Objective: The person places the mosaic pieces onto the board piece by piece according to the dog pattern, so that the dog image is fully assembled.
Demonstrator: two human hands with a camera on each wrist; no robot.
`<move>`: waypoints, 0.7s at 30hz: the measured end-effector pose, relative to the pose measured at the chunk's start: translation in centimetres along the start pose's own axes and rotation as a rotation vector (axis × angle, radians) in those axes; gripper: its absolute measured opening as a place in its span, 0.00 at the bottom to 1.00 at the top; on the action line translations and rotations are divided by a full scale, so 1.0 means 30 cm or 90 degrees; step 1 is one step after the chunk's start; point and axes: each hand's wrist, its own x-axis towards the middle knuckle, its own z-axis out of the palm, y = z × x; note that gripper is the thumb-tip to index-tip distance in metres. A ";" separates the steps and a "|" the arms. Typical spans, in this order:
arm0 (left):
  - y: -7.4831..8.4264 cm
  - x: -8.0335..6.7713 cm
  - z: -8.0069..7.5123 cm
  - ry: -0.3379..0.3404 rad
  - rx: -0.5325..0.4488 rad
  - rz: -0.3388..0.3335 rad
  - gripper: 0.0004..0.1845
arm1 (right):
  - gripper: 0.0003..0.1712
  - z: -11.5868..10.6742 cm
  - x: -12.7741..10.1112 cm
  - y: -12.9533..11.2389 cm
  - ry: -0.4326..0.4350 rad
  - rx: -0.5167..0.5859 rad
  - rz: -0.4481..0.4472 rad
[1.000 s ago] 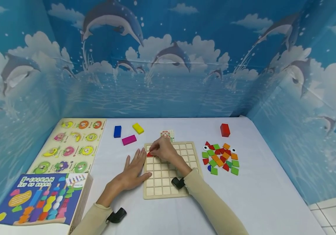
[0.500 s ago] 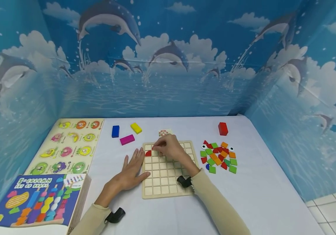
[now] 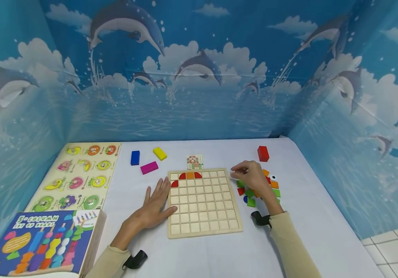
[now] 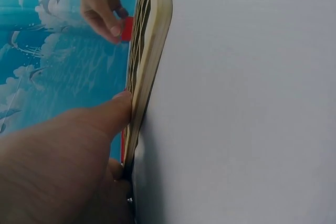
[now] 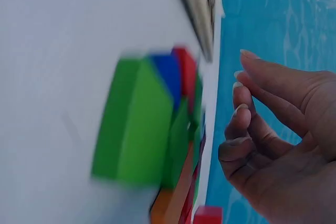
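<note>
My left hand (image 3: 154, 206) lies flat on the counter (image 3: 199, 255), fingers straight, thumb pressed against the left edge of the grid board (image 3: 204, 202). My right hand (image 3: 252, 178) hovers over the loose tile pile (image 3: 259, 189) just right of the board, fingers loosely curled; in the left wrist view it pinches a small red tile (image 4: 126, 28). 4 pieces sit in the board's far-left corner.

Table: a white table (image 3: 289, 239) filled the blue dolphin booth.
Middle: a wooden grid board (image 3: 204, 202) and a small picture card (image 3: 194, 161).
Left: a fruit puzzle board (image 3: 77, 175) and a bead toy box (image 3: 39, 241).
Back: blue (image 3: 135, 157), yellow (image 3: 159, 153), pink (image 3: 149, 167) and red (image 3: 263, 153) blocks.
Right: a pile of colored pieces (image 3: 259, 189).
</note>
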 end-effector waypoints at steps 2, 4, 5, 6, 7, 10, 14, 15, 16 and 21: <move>0.003 -0.001 0.001 0.002 -0.001 0.002 0.52 | 0.11 -0.020 -0.010 0.027 0.002 -0.015 0.036; 0.008 -0.002 0.000 0.004 -0.002 0.002 0.52 | 0.11 -0.036 -0.015 0.046 0.007 -0.033 0.055; 0.010 -0.002 -0.001 0.002 -0.003 0.000 0.52 | 0.11 -0.041 -0.016 0.053 0.011 -0.043 0.059; 0.012 -0.002 -0.001 0.001 -0.004 0.000 0.52 | 0.11 -0.045 -0.016 0.060 0.015 -0.051 0.066; 0.014 -0.002 -0.001 0.000 -0.002 -0.001 0.52 | 0.11 -0.048 -0.016 0.066 0.017 -0.060 0.072; 0.016 -0.002 -0.002 -0.007 -0.002 -0.004 0.53 | 0.11 -0.050 -0.016 0.081 0.013 -0.083 0.091; 0.011 -0.003 0.000 -0.003 -0.004 -0.002 0.53 | 0.12 -0.049 -0.010 0.093 0.002 -0.092 0.106; 0.009 -0.003 0.002 -0.001 -0.002 -0.004 0.53 | 0.12 -0.048 -0.008 0.094 0.001 -0.092 0.109; 0.008 -0.004 0.003 0.002 -0.001 -0.004 0.52 | 0.12 -0.047 -0.005 0.095 0.001 -0.092 0.112; 0.010 -0.005 0.000 0.007 0.002 -0.006 0.52 | 0.12 -0.045 0.000 0.087 -0.009 -0.084 0.127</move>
